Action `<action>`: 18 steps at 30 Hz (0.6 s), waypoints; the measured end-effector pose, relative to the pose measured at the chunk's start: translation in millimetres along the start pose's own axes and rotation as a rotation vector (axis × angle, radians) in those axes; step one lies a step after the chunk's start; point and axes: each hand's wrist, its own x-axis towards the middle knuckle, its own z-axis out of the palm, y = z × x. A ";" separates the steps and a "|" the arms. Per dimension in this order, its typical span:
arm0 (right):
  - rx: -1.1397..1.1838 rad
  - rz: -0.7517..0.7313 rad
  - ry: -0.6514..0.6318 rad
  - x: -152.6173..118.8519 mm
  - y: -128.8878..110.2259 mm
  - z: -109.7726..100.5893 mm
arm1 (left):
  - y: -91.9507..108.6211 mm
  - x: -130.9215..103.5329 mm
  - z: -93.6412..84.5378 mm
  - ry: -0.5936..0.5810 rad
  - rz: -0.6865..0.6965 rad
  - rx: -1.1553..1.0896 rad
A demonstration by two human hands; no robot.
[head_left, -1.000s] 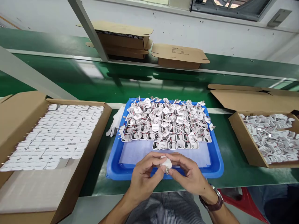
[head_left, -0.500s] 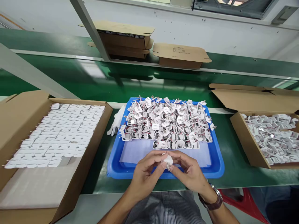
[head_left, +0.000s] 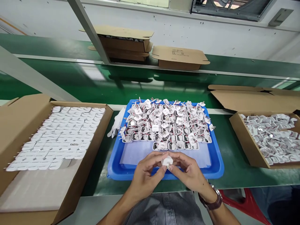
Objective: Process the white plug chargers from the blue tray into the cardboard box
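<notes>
A small white plug adapter (head_left: 167, 161) with metal prongs is pinched between both hands above the near edge of a blue tray (head_left: 112, 168). My left hand (head_left: 148, 170) closes on its left side with thumb and fingers. From the right, my right hand (head_left: 186, 170) grips it the same way, thumb near the prongs. Rows of open white plug housings (head_left: 173, 146) stand in the tray on a pale sheet (head_left: 136, 153), many with pronged covers hanging on red and dark wires. The fingers partly hide the held adapter.
On the left, a cardboard box (head_left: 107, 117) holds rows of closed white adapters (head_left: 63, 137). Another open box (head_left: 243, 140) on the right holds loose white wired parts. A white glove (head_left: 116, 123) lies beside the tray. Cardboard boxes (head_left: 180, 56) stand on the back shelf.
The adapter has turned slightly between my fingers, so more of its white face shows. Both hands stay in nearly the same place; the view has shifted slightly.
</notes>
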 end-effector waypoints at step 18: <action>-0.002 -0.023 -0.025 2.6 -0.7 -7.2 | -5.3 -3.1 -2.2 -0.054 0.148 0.058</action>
